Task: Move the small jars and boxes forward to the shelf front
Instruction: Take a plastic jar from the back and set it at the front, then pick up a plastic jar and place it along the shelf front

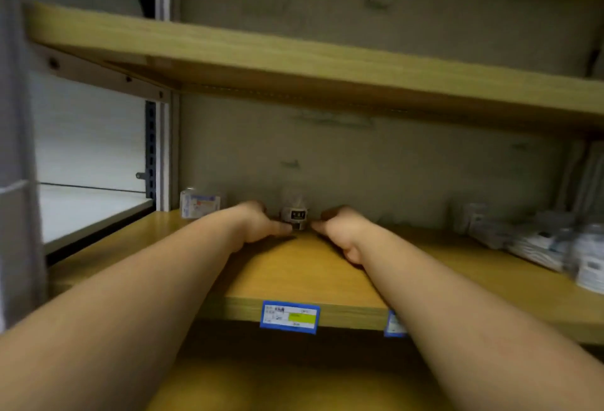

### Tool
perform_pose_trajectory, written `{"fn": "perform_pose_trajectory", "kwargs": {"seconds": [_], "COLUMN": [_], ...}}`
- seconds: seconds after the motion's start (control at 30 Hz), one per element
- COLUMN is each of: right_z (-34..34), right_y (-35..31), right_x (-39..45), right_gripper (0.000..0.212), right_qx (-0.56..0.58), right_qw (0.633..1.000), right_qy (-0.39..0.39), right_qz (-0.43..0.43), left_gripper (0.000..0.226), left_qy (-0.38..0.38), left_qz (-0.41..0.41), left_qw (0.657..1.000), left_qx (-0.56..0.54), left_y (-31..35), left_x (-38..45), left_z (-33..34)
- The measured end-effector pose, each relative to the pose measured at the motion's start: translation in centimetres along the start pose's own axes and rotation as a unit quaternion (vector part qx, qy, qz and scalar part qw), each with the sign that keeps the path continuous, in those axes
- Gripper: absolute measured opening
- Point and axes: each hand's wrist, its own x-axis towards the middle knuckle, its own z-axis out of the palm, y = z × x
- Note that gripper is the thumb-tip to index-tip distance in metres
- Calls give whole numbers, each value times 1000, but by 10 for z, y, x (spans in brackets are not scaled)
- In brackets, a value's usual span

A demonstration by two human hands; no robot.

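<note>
A small jar (295,214) with a dark label and a pale cap stands at the back of the wooden shelf (294,276), close to the rear wall. My left hand (258,226) curls round its left side, thumb at its base. My right hand (340,229) curls in against its right side. The fingers behind the jar are hidden and the view is blurred. A small white box (200,206) stands at the back left corner, apart from both hands.
Several white jars and boxes (552,244) crowd the right end of the shelf. A blue price tag (290,317) is stuck on the shelf's front edge. Another wooden shelf (327,67) hangs close overhead. A metal upright (163,155) bounds the left side.
</note>
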Motion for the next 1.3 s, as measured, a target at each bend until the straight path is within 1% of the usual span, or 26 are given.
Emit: {"fn": "perform_pose_trajectory", "kwargs": {"seconds": [0.03, 0.1, 0.13, 0.17, 0.23, 0.27, 0.4, 0.47, 0.53, 0.6, 0.67, 0.83, 0.93, 0.97, 1.03, 1.1, 1.13, 1.17, 1.23, 1.3], "right_z": [-2, -6, -9, -15, -26, -37, -91, -117, -134, -138, -136, -125, -126, -128, -134, -150, -164, -183, -229, -277], "right_y": [-1, -3, -4, -6, -8, -6, 8, 22, 41, 56, 60, 57, 59, 58, 60, 68, 74, 82, 103, 127], "right_x": [-8, -23, -32, -42, -57, -65, -101, -112, -118, -124, -128, -127, -126, -126, -130, -134, -138, -142, -152, -160], "right_gripper": [37, 36, 37, 39, 40, 40, 43, 46, 48, 48, 47, 46, 45, 45, 42, 38, 36, 34, 34, 36], "right_qx": [7, 24, 29, 37, 53, 62, 42, 24, 31, 48, 59, -19, -29, -21, 12, 39, 30, -2, -68, -77], "right_qw": [1000, 1000, 1000, 999, 998, 998, 997, 998, 999, 998, 997, 998, 996, 995, 993, 987, 981, 971, 936, 901], "right_qy": [4, 0, -5, -10, -6, 0, 46, 48, 29, 25, 37, 57, 66, 77, 107, 151, 183, 228, 325, 403], "right_qz": [2, 1, -6, -15, -29, -32, -37, -28, -8, -12, -17, -37, -50, -54, -47, -46, -53, -69, -115, -141], "left_gripper": [76, 80, 81, 77, 61, 57, 64, 66, 67, 66, 65, 62, 60, 58, 55, 54, 56, 57, 61, 63], "left_qy": [0, -4, 0, 15, 55, 62, 56, 32, 5, 1, 6, 16, 32, 35, 34, 29, 17, 6, -9, -13], "left_qz": [-20, -52, -55, -52, -23, -13, 42, 61, 67, 67, 66, 56, 70, 81, 107, 145, 163, 180, 203, 216], "left_qw": [999, 995, 992, 990, 988, 988, 989, 991, 993, 996, 997, 998, 997, 996, 994, 989, 986, 984, 979, 976], "left_qx": [-28, -84, -111, -131, -145, -144, -129, -117, -95, -57, -44, -37, -8, 6, 0, -15, -15, -15, -20, -26], "left_y": [5, 15, 24, 33, 48, 57, 90, 98, 100, 97, 97, 102, 107, 112, 126, 143, 154, 168, 201, 239], "left_x": [-16, -44, -60, -74, -95, -105, -128, -134, -138, -139, -137, -133, -126, -125, -129, -135, -138, -141, -142, -140], "left_z": [-1, 1, 6, 11, 27, 36, 66, 78, 90, 99, 102, 102, 115, 120, 135, 158, 172, 187, 218, 251]}}
